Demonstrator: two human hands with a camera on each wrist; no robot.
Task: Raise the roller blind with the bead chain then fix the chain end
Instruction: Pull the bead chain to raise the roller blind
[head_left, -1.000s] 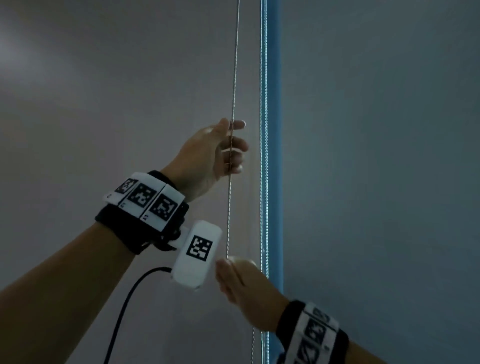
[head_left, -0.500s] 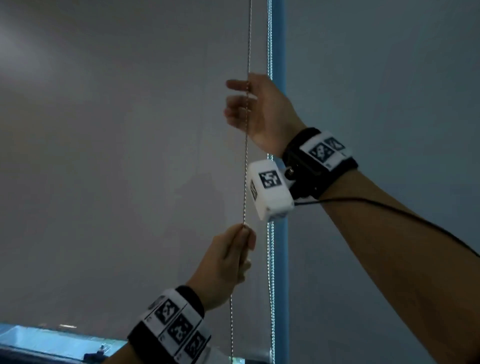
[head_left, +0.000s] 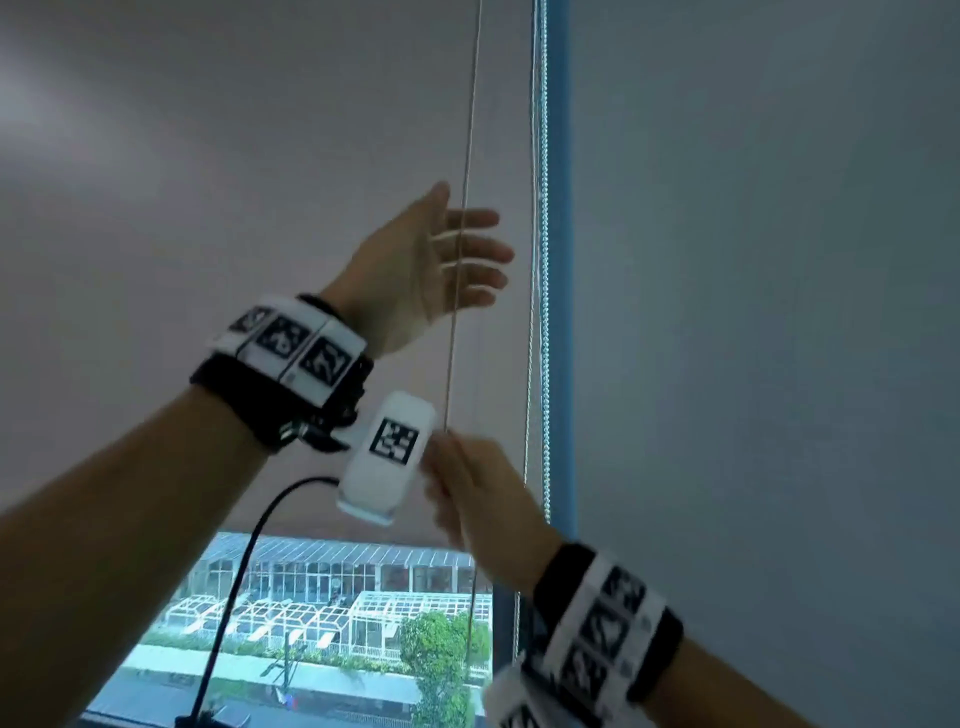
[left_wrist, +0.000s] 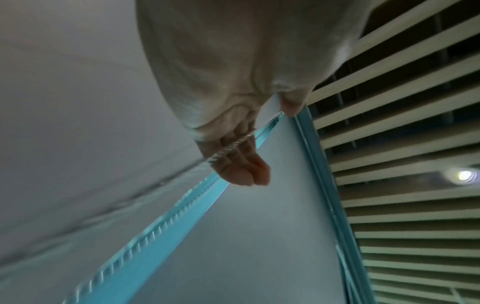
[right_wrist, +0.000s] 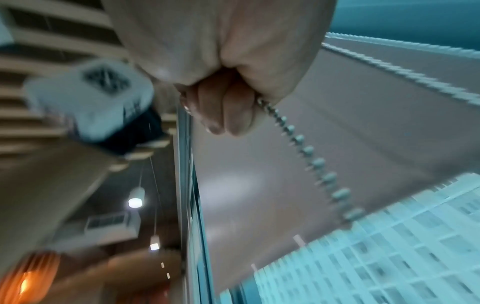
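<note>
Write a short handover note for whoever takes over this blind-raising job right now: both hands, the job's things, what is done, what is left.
Left hand: open, fingers straight around the front run of the silver metal bead chain, above.
Right hand: below, gripping the same run; blurred.
Grey fabric roller blind: bottom edge partly up, a strip of window showing beneath.
Done: part of the raising.
Left: pull the blind higher, then fix the chain end.

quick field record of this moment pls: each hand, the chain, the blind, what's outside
left hand: higher up, fingers spread and straight around the bead chain
right hand: lower, blurred, fingers curled on the chain
bead chain: front strand runs between both hands; second strand hangs by the blue frame
roller blind: partly raised, bottom strip of window uncovered
outside: building and trees
</note>
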